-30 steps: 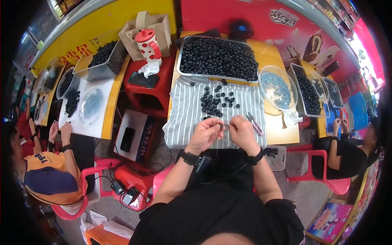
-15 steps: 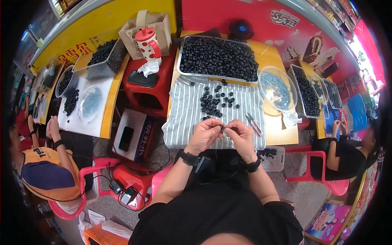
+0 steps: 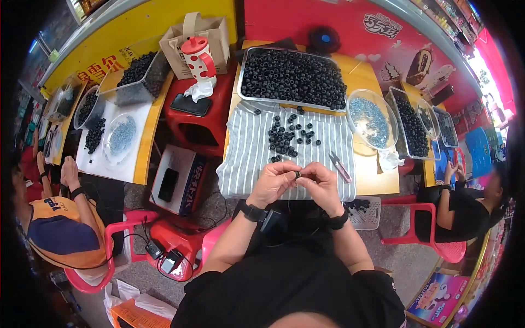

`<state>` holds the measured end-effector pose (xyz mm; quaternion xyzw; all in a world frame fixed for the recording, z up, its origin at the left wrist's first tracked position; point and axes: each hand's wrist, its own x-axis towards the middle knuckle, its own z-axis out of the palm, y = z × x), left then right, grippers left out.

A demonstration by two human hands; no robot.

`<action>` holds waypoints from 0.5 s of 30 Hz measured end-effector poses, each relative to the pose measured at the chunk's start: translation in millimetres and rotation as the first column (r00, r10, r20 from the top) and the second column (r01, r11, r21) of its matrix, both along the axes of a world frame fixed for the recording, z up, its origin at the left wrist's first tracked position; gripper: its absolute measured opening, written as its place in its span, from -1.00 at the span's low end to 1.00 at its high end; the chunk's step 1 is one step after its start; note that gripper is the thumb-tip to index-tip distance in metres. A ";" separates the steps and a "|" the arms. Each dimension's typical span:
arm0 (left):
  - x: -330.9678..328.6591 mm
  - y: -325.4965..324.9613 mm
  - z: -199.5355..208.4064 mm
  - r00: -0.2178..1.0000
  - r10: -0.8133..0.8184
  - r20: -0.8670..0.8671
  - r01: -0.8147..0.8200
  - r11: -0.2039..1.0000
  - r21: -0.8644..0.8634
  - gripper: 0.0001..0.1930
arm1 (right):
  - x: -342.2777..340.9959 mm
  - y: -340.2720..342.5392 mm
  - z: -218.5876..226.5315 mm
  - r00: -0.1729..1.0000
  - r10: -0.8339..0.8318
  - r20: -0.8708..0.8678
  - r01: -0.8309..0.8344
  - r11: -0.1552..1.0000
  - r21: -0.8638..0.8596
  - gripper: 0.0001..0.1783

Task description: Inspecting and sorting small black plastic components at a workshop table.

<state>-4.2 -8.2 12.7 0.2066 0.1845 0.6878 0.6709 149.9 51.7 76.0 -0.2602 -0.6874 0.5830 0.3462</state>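
Over the near edge of a grey-and-white striped cloth [image 3: 240,147], my two hands meet. Between their fingertips is a small black ring-shaped piece [image 3: 297,174]. My left hand [image 3: 272,183] pinches it from the left, and my right hand [image 3: 321,183] pinches from the right, partly covering it. More black ring-shaped pieces [image 3: 282,143] lie loose on the cloth just beyond my fingers. To the right of my right hand rests a pair of thread snips [image 3: 341,167]. A clear tray [image 3: 292,74] heaped with the same black pieces stands at the far side.
A round clear dish [image 3: 373,119] of small bluish pieces stands right of the cloth, with a crumpled tissue [image 3: 390,159] near it. A white basket [image 3: 367,214] sits below the table edge. Left is a red stool [image 3: 197,131]. People work at side tables on both sides.
My fingertips have shifted slightly around the small black piece, the right fingers closing in over it. Things on the table stay where they were.
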 end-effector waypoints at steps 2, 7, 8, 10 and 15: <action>-0.6 -0.3 0.7 1.000 -0.010 -0.005 0.010 1.000 0.004 -0.67 | 1.7 3.0 9.7 0.997 0.050 0.060 -0.051 0.998 0.020 -0.84; -3.4 -1.5 19.7 0.997 -0.051 -0.064 0.052 0.999 0.015 -0.45 | -0.4 13.2 29.5 0.954 0.252 0.161 -0.263 0.964 0.048 -0.73; -3.3 -1.4 18.2 0.998 -0.057 -0.039 0.059 0.998 0.036 -0.45 | -1.0 14.1 30.4 0.949 0.271 0.162 -0.287 0.955 0.078 -0.74; -3.4 -1.7 14.6 0.998 -0.069 0.008 0.068 0.995 0.074 -0.44 | -2.1 15.0 30.5 0.936 0.312 0.165 -0.335 0.933 0.134 -0.76; -5.5 -4.2 20.0 0.991 -0.132 -0.023 0.133 0.991 0.034 -0.45 | -3.8 8.5 28.8 0.950 0.258 0.177 -0.297 0.921 0.252 -0.80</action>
